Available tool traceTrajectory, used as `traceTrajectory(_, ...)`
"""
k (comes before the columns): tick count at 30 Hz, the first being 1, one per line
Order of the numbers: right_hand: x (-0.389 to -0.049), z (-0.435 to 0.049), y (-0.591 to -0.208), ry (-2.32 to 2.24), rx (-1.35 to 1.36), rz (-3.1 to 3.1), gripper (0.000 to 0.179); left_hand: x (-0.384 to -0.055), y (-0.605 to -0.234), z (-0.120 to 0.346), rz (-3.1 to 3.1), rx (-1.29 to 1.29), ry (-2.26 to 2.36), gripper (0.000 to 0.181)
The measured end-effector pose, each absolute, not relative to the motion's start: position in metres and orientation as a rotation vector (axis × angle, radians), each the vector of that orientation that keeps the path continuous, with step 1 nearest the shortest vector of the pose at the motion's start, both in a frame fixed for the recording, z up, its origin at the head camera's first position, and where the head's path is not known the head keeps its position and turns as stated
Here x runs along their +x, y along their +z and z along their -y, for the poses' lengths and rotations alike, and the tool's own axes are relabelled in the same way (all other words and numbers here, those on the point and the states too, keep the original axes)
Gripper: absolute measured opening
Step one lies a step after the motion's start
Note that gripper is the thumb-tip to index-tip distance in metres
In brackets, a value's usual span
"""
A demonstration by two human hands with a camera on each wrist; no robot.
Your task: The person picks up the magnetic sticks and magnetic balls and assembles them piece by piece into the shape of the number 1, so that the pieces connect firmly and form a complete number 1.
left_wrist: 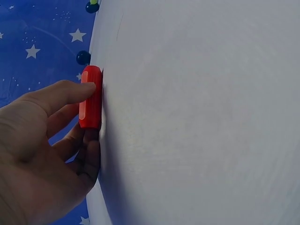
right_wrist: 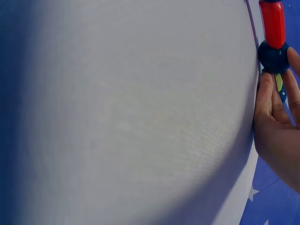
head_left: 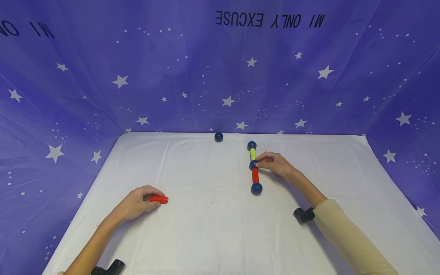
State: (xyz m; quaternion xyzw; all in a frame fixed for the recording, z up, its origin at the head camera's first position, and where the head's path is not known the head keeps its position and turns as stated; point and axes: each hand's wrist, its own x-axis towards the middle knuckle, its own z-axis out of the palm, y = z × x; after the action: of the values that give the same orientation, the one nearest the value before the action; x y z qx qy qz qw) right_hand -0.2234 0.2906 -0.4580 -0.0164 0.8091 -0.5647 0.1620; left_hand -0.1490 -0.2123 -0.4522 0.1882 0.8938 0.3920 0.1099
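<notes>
My left hand (head_left: pixel 139 200) pinches a short red rod (head_left: pixel 159 199) between thumb and fingers, low over the white cloth at the left. In the left wrist view the red rod (left_wrist: pixel 91 97) stands out past the thumb. Farther right, my right hand (head_left: pixel 276 165) grips the middle blue ball (head_left: pixel 253 164) of a straight chain. From that ball a yellow-green rod (head_left: pixel 253 154) runs to a far blue ball (head_left: pixel 252 145), and a red rod (head_left: pixel 255 175) runs to a near blue ball (head_left: pixel 256 188). The right wrist view shows fingertips around the middle ball (right_wrist: pixel 273 57).
A loose blue ball (head_left: pixel 218 137) lies at the table's back edge, left of the chain. White cloth (head_left: pixel 203 229) covers the table. Purple star-printed curtains (head_left: pixel 192 68) rise at the back and sides. A black wrist device (head_left: pixel 304 215) sits by the right sleeve.
</notes>
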Motion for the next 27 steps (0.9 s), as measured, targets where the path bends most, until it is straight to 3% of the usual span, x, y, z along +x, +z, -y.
traceTrajectory(13,-0.224,-0.291,-0.457,-1.561,-0.036,-2.342,0.036,-0.15,-0.45,0.181,-2.715,0.516,1.215,0.024)
traceTrajectory(27,-0.224,-0.291,-0.457,-1.585,-0.042,-2.317,0.036,-0.147,-0.446,0.101,-2.304,0.46,1.54,0.026)
